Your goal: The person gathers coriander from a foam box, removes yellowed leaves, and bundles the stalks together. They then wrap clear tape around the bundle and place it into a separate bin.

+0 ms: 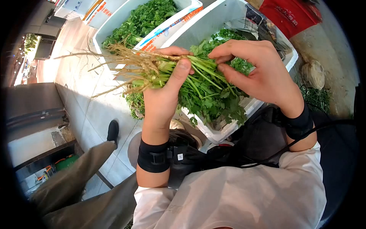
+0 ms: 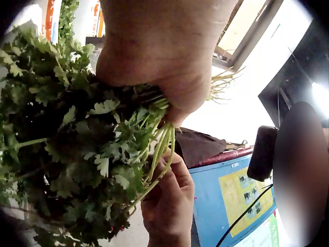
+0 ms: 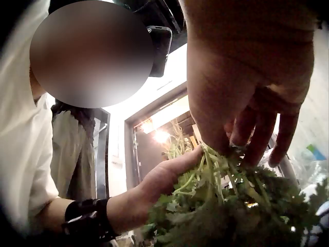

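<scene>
My left hand (image 1: pixel 164 91) grips a bunch of coriander (image 1: pixel 210 100) round its stems, with the thumb lying over them. Long pale brown roots (image 1: pixel 133 63) stick out to the left of that hand, and the leaves hang down to the right. At the stems my right hand (image 1: pixel 263 70) pinches with thumb and fingertips, just right of the left thumb. The left wrist view shows the right hand's fingers (image 2: pixel 172 177) curled at several thin stems (image 2: pixel 163 146). Leaves hide part of the left hand's fingers.
Under the bunch stands a white foam box (image 1: pixel 225 134) with more greens and newspaper (image 1: pixel 244 26). Another foam box (image 1: pixel 100 40) full of greens is beside it. A red bag (image 1: pixel 291 17) lies at the back right. Another person's leg (image 1: pixel 82 168) reaches in at the left.
</scene>
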The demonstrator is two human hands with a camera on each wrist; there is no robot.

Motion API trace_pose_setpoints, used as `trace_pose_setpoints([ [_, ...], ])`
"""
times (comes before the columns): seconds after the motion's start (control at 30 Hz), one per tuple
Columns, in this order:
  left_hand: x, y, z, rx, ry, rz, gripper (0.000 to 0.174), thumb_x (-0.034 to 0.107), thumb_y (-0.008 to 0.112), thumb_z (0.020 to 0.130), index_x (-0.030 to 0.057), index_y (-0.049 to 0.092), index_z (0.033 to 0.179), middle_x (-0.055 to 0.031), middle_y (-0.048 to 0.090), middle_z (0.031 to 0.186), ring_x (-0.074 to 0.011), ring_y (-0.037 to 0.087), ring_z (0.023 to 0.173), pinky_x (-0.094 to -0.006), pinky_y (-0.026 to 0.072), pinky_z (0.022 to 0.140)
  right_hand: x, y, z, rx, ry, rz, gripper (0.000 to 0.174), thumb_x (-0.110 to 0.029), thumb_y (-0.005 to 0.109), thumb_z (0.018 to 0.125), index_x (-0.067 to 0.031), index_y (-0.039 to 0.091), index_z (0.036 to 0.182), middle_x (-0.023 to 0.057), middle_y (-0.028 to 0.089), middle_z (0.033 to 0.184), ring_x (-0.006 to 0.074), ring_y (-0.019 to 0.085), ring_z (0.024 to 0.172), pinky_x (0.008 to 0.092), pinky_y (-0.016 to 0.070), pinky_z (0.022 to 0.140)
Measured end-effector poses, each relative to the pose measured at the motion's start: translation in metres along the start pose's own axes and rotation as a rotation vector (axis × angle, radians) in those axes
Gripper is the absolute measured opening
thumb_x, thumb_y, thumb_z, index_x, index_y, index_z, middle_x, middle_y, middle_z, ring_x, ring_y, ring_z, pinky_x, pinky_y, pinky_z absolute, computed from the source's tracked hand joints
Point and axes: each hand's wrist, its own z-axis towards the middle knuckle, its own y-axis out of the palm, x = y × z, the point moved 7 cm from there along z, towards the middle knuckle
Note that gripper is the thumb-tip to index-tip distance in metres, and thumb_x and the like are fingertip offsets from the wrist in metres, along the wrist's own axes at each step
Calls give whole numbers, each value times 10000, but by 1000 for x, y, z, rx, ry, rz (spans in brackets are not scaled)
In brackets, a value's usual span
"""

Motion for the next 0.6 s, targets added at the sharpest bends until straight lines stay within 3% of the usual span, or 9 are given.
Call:
trace_pose_setpoints([
  [0.27,0,-4,-2,1,15,63,255,168,771,923,24,662,1104,-77,705,1042,-140,642,940,-293,512,877,-10,-7,1,55,-100,-293,169,-33,704,814,-40,684,982,122,646,872,344,646,792,422,537,702],
  [0.6,8,0,-4,37,51,83,257,155,755,937,16,644,1122,-103,719,1072,-170,660,1004,-326,512,940,-16,-1,2,22,-174,-250,160,-12,682,806,-19,676,966,114,613,891,327,625,833,408,538,721],
])
